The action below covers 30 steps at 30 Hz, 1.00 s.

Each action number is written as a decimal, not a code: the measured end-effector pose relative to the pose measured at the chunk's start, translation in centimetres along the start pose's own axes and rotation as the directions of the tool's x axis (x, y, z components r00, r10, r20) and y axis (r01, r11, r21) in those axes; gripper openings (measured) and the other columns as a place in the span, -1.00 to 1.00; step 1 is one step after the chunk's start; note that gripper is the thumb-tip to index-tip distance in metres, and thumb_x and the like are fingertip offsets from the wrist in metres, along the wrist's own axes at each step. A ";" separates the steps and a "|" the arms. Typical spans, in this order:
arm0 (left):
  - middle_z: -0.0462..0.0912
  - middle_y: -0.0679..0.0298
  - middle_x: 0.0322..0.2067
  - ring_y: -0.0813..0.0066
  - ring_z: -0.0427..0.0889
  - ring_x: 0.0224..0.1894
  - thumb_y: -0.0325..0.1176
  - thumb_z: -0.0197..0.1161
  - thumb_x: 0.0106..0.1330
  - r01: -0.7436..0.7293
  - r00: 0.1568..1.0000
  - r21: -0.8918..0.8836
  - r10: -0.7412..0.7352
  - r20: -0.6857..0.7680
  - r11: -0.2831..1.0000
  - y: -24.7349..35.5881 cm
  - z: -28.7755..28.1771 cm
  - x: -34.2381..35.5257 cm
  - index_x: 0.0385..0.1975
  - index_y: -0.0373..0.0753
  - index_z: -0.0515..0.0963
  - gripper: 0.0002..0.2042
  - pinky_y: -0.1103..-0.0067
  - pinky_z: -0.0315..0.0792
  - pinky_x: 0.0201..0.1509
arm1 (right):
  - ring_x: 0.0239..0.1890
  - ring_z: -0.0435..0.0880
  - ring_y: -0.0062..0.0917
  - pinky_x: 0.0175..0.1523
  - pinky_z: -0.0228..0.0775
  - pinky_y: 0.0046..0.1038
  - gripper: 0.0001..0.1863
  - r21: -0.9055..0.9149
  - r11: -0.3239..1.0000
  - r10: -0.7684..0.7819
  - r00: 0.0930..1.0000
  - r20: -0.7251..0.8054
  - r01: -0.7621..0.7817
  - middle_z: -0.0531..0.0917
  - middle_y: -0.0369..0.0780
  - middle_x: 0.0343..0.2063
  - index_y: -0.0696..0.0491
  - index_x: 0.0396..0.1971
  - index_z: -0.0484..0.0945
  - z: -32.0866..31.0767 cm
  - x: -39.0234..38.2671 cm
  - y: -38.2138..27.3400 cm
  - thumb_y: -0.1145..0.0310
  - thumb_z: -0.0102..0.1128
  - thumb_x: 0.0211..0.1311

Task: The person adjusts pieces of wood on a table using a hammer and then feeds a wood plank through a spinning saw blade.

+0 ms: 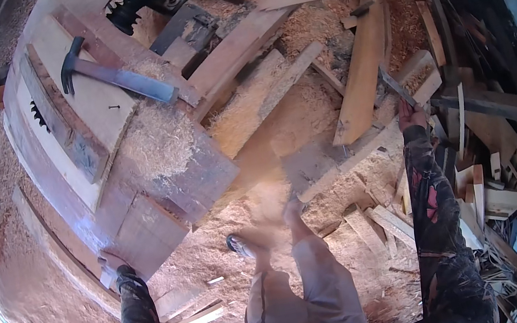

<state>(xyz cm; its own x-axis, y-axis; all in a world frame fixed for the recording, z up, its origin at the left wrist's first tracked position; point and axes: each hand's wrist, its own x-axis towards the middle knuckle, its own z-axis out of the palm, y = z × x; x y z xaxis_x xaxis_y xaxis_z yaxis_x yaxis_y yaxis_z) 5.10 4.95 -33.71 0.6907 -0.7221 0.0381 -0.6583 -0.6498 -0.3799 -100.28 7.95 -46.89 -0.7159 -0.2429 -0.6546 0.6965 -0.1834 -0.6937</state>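
My left hand (109, 262) is at the lower left corner of a flat wooden board (147, 233), its fingers closed on the edge. That board lies at the near end of a large wooden work table (43, 175). On the right, my right hand (411, 115) is raised over stacked timber, with its fingers closed around the lower end of a thin, dark grey flat strip (395, 87). Whether the strip is wood or metal I cannot tell. A claw hammer (127, 82) with a bluish handle lies across planks on the table, next to a single nail (115, 106).
Dark saw teeth (38, 117) stick up through the table beside a rough plank (65, 123). A black machine shaft (137, 3) is at the top. A long yellowish board (362, 63) leans at centre right. Offcuts (486, 197) pile up at right; sawdust (214, 221) covers the ground.
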 end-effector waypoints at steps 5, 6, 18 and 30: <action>0.56 -0.11 0.03 -0.18 0.53 0.04 0.18 -0.27 0.52 0.152 0.988 -0.183 -0.155 -0.002 0.971 -2.5 -4.0 2.4 0.17 -0.30 0.41 -0.37 0.10 0.39 0.17 | -0.01 0.72 -0.26 0.13 0.63 -0.17 -0.67 -0.046 0.976 0.214 0.976 0.043 -0.212 0.72 -0.07 -0.12 0.18 0.03 0.45 -0.4 -0.4 1.5 0.23 -0.12 0.57; 0.57 -0.14 0.02 -0.18 0.53 0.06 0.23 -0.30 0.50 0.074 0.991 -0.210 -0.096 -0.097 0.975 -2.6 -4.6 3.9 0.15 -0.32 0.44 -0.31 0.09 0.36 0.20 | -0.15 0.73 -0.31 0.01 0.66 -0.23 -0.68 -0.112 0.950 0.304 0.945 0.120 -0.292 0.72 -0.15 -0.26 0.13 -0.12 0.50 -0.5 -0.1 1.5 0.16 -0.07 0.55; 0.57 -0.13 0.06 -0.08 0.55 0.07 0.29 -0.24 0.44 0.329 0.944 -0.293 -0.303 0.131 0.898 2.1 -5.1 -1.5 0.16 -0.29 0.48 -0.28 0.17 0.40 0.20 | -0.82 0.29 -0.58 -0.70 0.13 -0.48 -0.40 -0.690 0.712 0.067 0.990 -0.122 -0.134 0.31 -0.39 -0.81 -0.10 -0.67 0.36 -3.2 -11.7 -1.2 -0.27 -0.01 0.40; 0.54 -0.21 0.04 -0.21 0.50 0.10 0.28 -0.15 0.44 0.287 0.948 -0.425 -0.317 0.001 0.859 1.3 -4.0 -0.2 0.19 -0.28 0.44 -0.30 0.07 0.34 0.20 | -0.29 0.73 -0.12 -0.18 0.54 -0.09 -0.69 -0.575 -0.541 0.726 0.686 0.050 0.614 0.72 -0.07 -0.41 -0.01 -0.44 0.71 -33.4 -31.1 12.5 0.14 0.05 0.27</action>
<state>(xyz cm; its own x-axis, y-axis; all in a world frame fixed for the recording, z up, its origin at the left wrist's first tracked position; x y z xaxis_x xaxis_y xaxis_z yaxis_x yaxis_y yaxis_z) 2.86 3.31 -30.49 0.8640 -0.4788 0.1560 -0.4939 -0.8661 0.0774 -70.91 45.06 -45.21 0.0165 -0.3476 -0.9375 -0.8438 0.4982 -0.1996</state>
